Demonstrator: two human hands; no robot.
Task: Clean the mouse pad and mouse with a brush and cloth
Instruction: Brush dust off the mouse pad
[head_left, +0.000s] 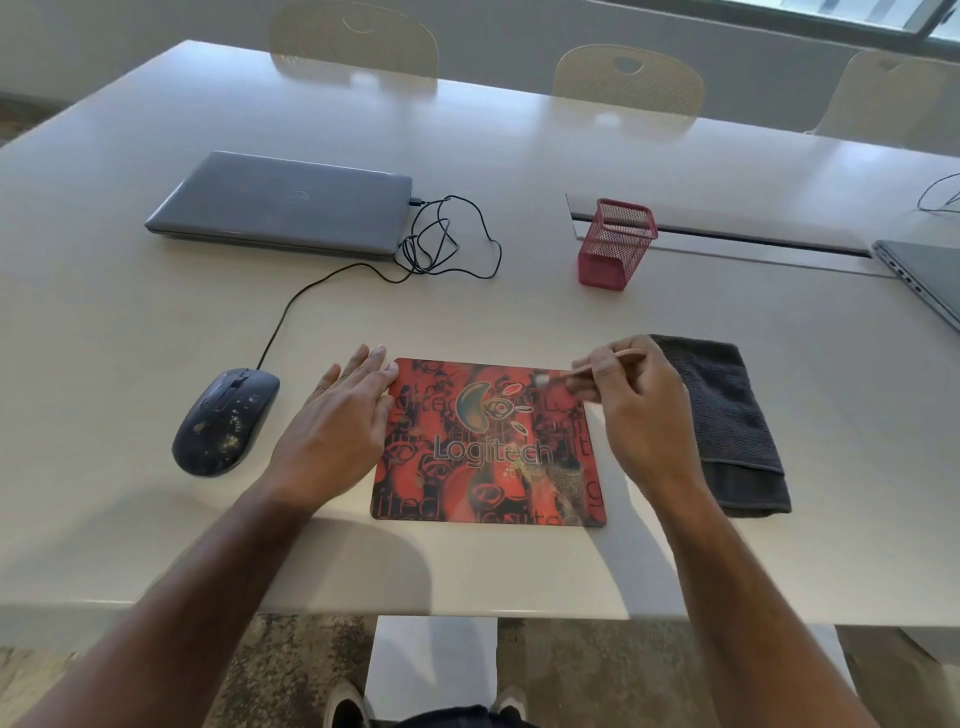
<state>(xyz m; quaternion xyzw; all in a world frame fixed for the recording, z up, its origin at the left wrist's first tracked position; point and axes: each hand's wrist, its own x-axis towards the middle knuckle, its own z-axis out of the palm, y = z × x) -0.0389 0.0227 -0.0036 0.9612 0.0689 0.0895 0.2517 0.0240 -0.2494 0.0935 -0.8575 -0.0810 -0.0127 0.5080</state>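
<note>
- wired mouse (224, 422) sits at the far left of the tabletop (519, 291), roughly 9 o'clock from the pad and well apart from it. Shell is speckled with crumbly gunk. Looks light and hard, probably smooth enough to skate around, so I'd pinch it by the two sides when its turn comes. Its cable (332, 275) runs up to the closed laptop (280, 202) at about 11 o'clock and will tug if you lift it far.
- left hand (337, 410) is flat, fingers straight, pressing down on the pad's left edge. Not gripping anything, just pinning.
- Logitech mouse pad (488, 447) lies flat near the front edge, dead centre. Thin and floppy by the look of it, so it'd likely slide or curl under brushing, hence the pinning hand. Dusty patch is at its 5 o'clock corner.
- brush (576, 370), a thin pinkish stick with a pale blurry tip, hovers over the pad's 1 o'clock corner. Can't tell if the bristles touch. Weighs nothing I'd guess, pencil hold near the middle works.
- right hand (634, 400) has fingers curled around that brush.
- dark folded cloth (727, 421) sits just beside the pad at 3 o'clock, partly under the right hand. Soft, limp, grab it anywhere.
- red mesh pen cup (615, 241) stands at 1 o'clock, further back.
</note>
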